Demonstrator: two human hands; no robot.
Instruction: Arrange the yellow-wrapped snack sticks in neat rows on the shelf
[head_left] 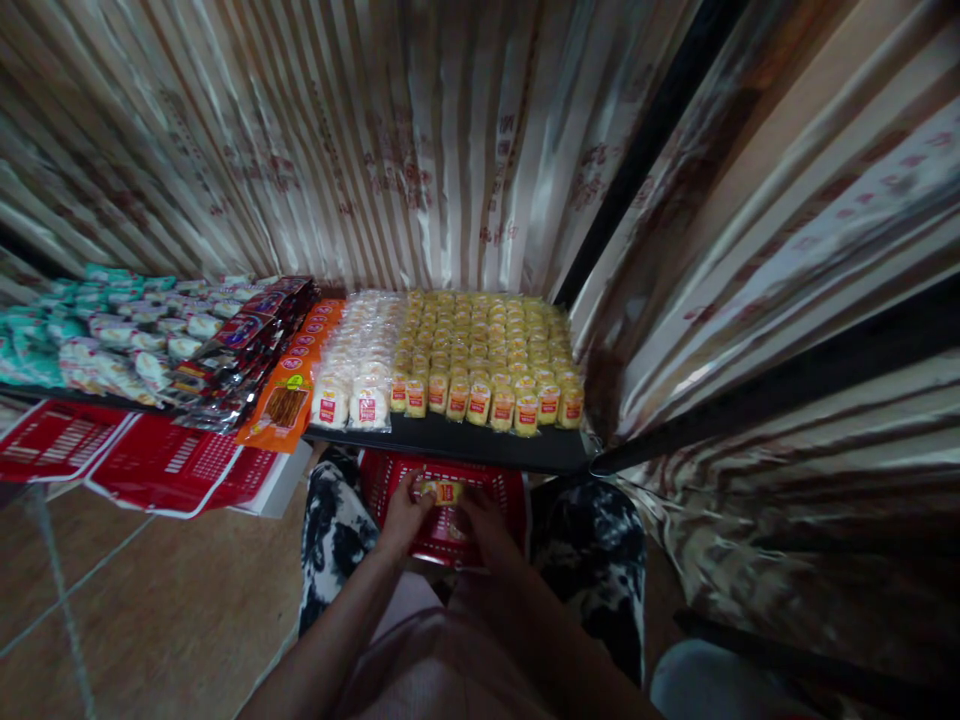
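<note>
Between my two hands is a small yellow snack packet (448, 493) with a red and orange label. My left hand (409, 505) grips its left end with thumb and fingers. My right hand (480, 512) closes on its right end; those fingertips are partly hidden. Both hands are over a red plastic basket (390, 475) between my knees, where another pale packet (456, 530) shows dimly below. Rows of similar yellow packets (480, 400) stand on the black shelf (450, 438) just beyond.
Left of the yellow rows lie white packets (369, 405), orange bags (281, 405), dark bags (232, 350) and teal bags (37, 340). More red baskets (161, 460) sit below the shelf at left. A striped curtain (420, 150) hangs behind, with black poles (645, 160) at right.
</note>
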